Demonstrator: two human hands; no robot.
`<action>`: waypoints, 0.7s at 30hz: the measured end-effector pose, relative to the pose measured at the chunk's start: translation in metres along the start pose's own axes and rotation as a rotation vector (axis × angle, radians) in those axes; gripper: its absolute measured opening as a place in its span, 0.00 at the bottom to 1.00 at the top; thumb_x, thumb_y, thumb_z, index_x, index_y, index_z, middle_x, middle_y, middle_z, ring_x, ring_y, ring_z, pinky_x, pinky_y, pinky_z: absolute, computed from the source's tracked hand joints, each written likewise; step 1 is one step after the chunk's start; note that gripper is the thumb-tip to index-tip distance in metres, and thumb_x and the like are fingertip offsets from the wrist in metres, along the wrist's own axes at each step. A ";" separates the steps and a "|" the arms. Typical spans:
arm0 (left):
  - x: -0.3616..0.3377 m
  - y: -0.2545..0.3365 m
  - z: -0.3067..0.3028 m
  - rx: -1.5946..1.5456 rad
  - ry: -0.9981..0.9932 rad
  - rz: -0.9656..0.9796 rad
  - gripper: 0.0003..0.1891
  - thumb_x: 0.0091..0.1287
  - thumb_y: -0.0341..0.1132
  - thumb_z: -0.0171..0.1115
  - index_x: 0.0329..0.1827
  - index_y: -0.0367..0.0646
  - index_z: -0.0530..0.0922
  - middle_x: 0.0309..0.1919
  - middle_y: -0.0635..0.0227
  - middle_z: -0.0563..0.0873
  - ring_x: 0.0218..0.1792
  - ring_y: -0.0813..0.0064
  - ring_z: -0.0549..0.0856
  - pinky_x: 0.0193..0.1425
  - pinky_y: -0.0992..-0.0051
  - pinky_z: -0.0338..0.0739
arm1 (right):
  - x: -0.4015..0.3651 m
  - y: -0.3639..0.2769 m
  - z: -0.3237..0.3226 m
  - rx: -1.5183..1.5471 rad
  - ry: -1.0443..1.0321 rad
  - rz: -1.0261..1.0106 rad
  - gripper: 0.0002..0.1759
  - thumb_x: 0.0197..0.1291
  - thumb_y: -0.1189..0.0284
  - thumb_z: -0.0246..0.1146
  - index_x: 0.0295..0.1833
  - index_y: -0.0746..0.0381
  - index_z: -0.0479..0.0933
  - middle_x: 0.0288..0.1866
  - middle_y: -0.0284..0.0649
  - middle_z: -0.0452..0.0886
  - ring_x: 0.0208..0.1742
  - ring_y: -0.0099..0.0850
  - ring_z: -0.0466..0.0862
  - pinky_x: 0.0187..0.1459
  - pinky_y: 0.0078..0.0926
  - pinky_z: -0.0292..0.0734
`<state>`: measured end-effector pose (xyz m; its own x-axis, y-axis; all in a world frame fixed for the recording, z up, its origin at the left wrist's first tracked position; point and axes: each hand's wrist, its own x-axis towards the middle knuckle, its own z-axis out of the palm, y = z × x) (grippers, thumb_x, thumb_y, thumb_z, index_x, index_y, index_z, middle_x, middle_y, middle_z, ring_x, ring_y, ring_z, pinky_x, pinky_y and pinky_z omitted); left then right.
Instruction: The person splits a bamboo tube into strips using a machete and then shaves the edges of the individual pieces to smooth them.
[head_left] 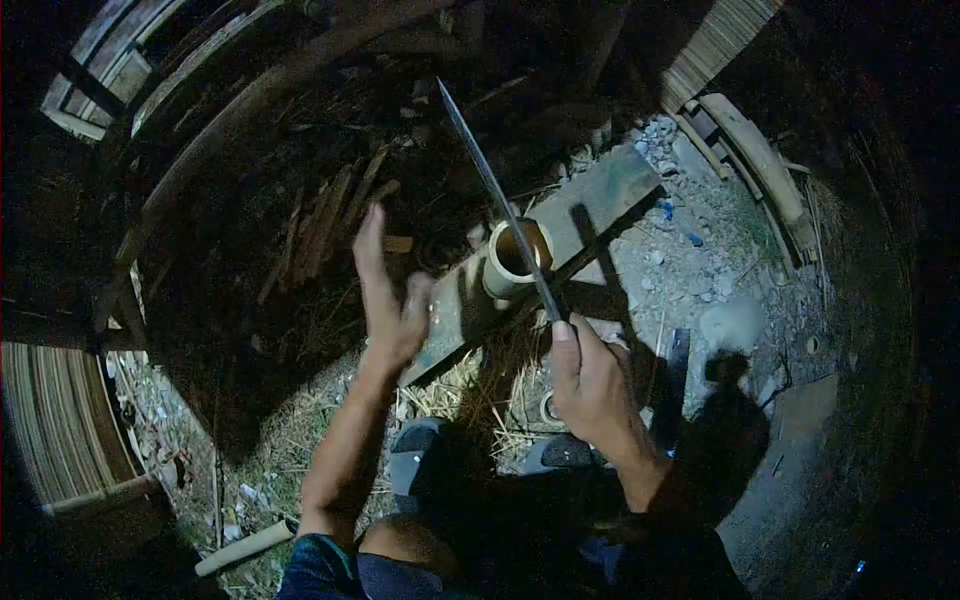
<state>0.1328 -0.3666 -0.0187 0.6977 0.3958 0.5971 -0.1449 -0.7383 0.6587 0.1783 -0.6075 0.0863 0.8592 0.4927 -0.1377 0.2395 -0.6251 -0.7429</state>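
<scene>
My right hand [594, 388] is wrapped round the handle of a long knife [484, 168], its thumb lying along the top. The narrow blade points up and away to the left, crossing over the mouth of a hollow bamboo section [495, 278] in this view. That bamboo stands upright on a thick wooden plank [606, 196], its cut end facing me. To its left my left hand [393, 310] is raised, fingers stretched out and thumb apart, holding nothing; it is slightly blurred.
Two sandalled feet [414, 455] are below the plank on straw-littered ground. Curved bamboo pieces [757, 160] lie at the upper right, and a bundle of thin strips [62, 425] at the left. A bamboo pole [245, 548] lies at lower left. Surroundings are dark.
</scene>
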 end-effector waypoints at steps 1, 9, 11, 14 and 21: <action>0.032 0.006 -0.015 -0.039 0.032 0.006 0.33 0.72 0.39 0.57 0.80 0.41 0.60 0.74 0.46 0.64 0.73 0.46 0.66 0.79 0.51 0.56 | -0.003 0.008 0.004 -0.043 0.055 -0.083 0.18 0.75 0.66 0.53 0.54 0.71 0.77 0.24 0.53 0.77 0.23 0.48 0.78 0.29 0.40 0.73; 0.217 0.051 -0.007 0.276 -0.419 0.651 0.33 0.81 0.52 0.38 0.79 0.37 0.60 0.77 0.46 0.61 0.81 0.49 0.49 0.85 0.54 0.38 | -0.022 -0.016 -0.028 -0.074 -0.030 -0.087 0.21 0.72 0.63 0.57 0.57 0.71 0.78 0.34 0.58 0.85 0.34 0.57 0.86 0.38 0.48 0.81; 0.184 -0.004 0.040 0.394 -0.394 0.564 0.34 0.76 0.53 0.48 0.80 0.44 0.59 0.77 0.48 0.63 0.78 0.48 0.60 0.82 0.52 0.50 | -0.003 0.017 0.000 -0.079 -0.112 -0.002 0.22 0.72 0.62 0.57 0.57 0.71 0.78 0.36 0.59 0.85 0.36 0.58 0.86 0.40 0.48 0.81; 0.078 -0.074 0.071 0.209 -0.874 -0.146 0.39 0.78 0.54 0.45 0.83 0.40 0.44 0.81 0.44 0.48 0.80 0.46 0.53 0.83 0.55 0.50 | 0.011 0.116 0.067 -0.152 -0.079 -0.232 0.22 0.72 0.60 0.57 0.56 0.70 0.77 0.38 0.62 0.84 0.38 0.60 0.85 0.40 0.50 0.81; 0.013 -0.023 0.031 -0.664 -0.311 -0.269 0.60 0.57 0.57 0.75 0.82 0.34 0.46 0.81 0.47 0.51 0.82 0.56 0.52 0.83 0.63 0.47 | 0.027 0.131 0.068 -0.066 -0.269 0.056 0.23 0.70 0.59 0.61 0.57 0.67 0.76 0.39 0.63 0.82 0.42 0.60 0.84 0.41 0.49 0.79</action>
<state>0.1671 -0.3608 -0.0401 0.9187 0.2713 0.2870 -0.2642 -0.1180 0.9572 0.2021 -0.6349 -0.0592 0.7235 0.5937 -0.3523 0.2318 -0.6896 -0.6861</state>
